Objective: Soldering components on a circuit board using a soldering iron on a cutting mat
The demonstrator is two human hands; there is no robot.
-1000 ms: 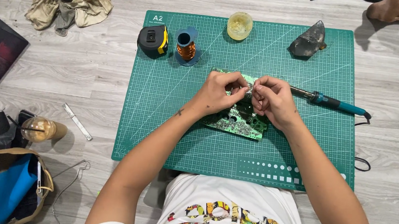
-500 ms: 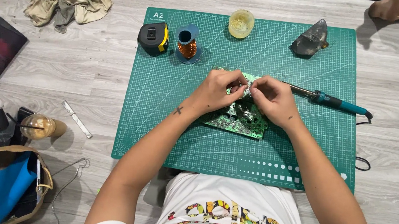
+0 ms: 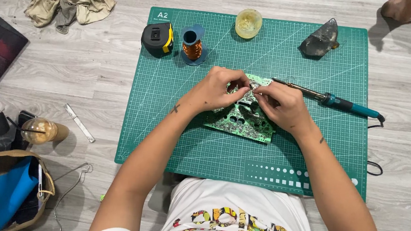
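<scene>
On the green cutting mat (image 3: pixel 173 127), the left hand (image 3: pixel 216 88) and right hand (image 3: pixel 281 106) pinch a small part, too tiny to identify, over the circuit board (image 3: pixel 240 124); a soldering iron (image 3: pixel 331 100) lies beside that board.

Green circuit board (image 3: pixel 242 126) — flat, mid-mat.

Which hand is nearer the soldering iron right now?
Right. The right hand sits beside the soldering iron, just below its metal shaft. The left hand is farther off, across the green circuit board.
</scene>
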